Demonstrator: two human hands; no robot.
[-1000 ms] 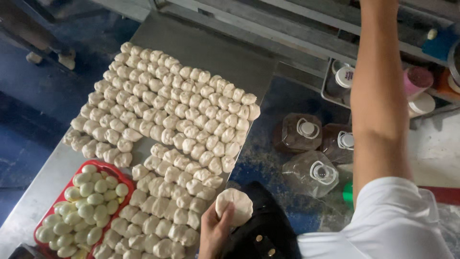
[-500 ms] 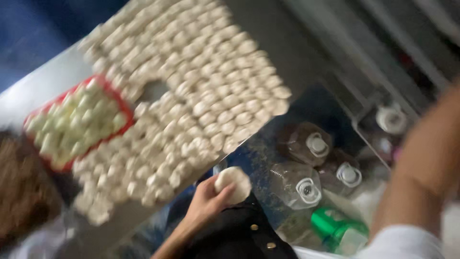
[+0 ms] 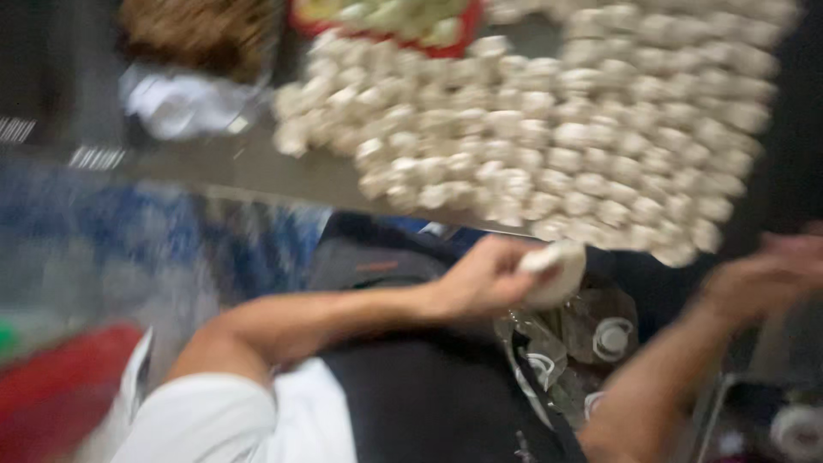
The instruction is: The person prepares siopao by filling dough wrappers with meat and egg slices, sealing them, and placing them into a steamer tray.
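The left hand (image 3: pixel 484 279) held one flat, pale round of dough (image 3: pixel 557 273), its fingers (image 3: pixel 523 257) curled over the near edge and closed on it. The round sat at the fingertips, on the side toward the metal table (image 3: pixel 249 167), just below the table's near edge and above the clear plastic jugs (image 3: pixel 609 334) on the floor.

Compared with the views one second and half a second earlier, the camera had swung sharply: the table and its rows of small dough pieces (image 3: pixel 557 129) had shifted from upper left to the top of the frame, and the red tray (image 3: pixel 463 34) of pieces had moved to the top edge, well beyond the fingers. The grip on the round had not changed across the three views; the same hand kept the same piece, still off the table.

The right hand (image 3: pixel 771 274) had come down from its raised reach to the level of the left hand, beyond the dough round and apart from it. Motion blur hid its fingers, so whether they were open or closed could not be told.

Judged from this, the round was still being worked in the hand, not yet laid among the rows, and the right hand appeared to be closing toward it.
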